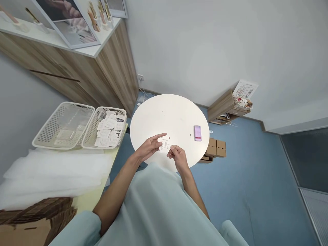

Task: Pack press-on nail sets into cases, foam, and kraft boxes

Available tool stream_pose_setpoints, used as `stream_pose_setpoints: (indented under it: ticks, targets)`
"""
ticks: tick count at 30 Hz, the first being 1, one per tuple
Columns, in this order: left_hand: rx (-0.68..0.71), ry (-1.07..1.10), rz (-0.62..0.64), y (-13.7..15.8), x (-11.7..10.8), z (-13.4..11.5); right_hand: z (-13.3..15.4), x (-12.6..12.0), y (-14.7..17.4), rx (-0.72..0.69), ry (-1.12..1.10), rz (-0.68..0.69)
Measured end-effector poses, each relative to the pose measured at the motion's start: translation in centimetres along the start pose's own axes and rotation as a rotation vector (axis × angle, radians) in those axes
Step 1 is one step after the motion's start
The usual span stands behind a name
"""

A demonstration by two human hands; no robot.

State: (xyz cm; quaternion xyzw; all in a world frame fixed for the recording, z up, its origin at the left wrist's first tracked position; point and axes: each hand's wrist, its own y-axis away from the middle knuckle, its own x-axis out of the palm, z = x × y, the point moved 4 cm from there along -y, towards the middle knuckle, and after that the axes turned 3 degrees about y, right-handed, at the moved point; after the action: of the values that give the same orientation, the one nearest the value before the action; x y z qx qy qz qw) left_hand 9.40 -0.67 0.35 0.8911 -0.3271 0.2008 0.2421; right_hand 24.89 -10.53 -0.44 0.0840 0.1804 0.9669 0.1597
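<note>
A small white printed card [164,145] is held up over the near part of the round white table [164,111]. My left hand [149,147] has it at the left edge, thumb on the card and index finger stretched out above it. At the lower right corner, my right hand [177,156] pinches the same card, its other fingers curled in. Lines of dark print show on the card but are too small to read. A phone [197,133] with a pink and purple screen lies to the right on the tabletop.
On a side table at left stand a white basket with clear plastic boxes [65,128] and a basket holding white cards [109,128]. White wrapping sheets [56,171] and flat brown cardboard [30,225] lie nearer. Cardboard boxes [216,147] and a small wooden shelf [221,104] stand right.
</note>
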Motion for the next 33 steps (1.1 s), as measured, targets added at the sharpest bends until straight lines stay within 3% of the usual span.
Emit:
stream_pose_setpoints:
  ticks: [2, 4, 8, 11, 15, 19, 24, 28, 33]
  targets:
    - [-0.025, 0.094, 0.083, -0.2, 0.3, 0.7, -0.1, 0.1, 0.0, 0.017, -0.013, 0.028]
    - [-0.039, 0.103, 0.076, -0.3, 0.1, 1.3, -0.3, 0.2, 0.1, 0.015, 0.038, -0.009]
    - [-0.063, -0.014, -0.107, -0.1, -1.0, 1.8, -0.1, 0.6, 0.7, -0.083, 0.254, -0.183]
    - [-0.054, -0.090, -0.216, 0.3, -1.8, 1.4, 0.4, 2.0, 1.5, -0.206, 0.381, -0.169]
    - [-0.023, -0.173, -0.274, 0.9, -2.4, 0.4, 0.9, 4.4, 2.2, -0.357, 0.551, -0.127]
    - [0.005, -0.236, -0.280, 1.4, -3.2, -0.7, 1.5, 5.6, 2.0, -0.429, 0.660, -0.201]
    - [0.053, -0.302, -0.311, 1.9, -5.3, -1.9, 2.0, 5.2, 0.8, -0.286, 0.483, -0.294]
    - [0.103, -0.361, -0.364, 2.3, -6.7, -3.0, 1.6, 5.5, -0.1, -0.124, 0.306, -0.265]
    - [0.119, -0.315, -0.328, 2.6, -6.9, -4.0, 1.7, 6.0, -0.1, -0.065, 0.207, -0.245]
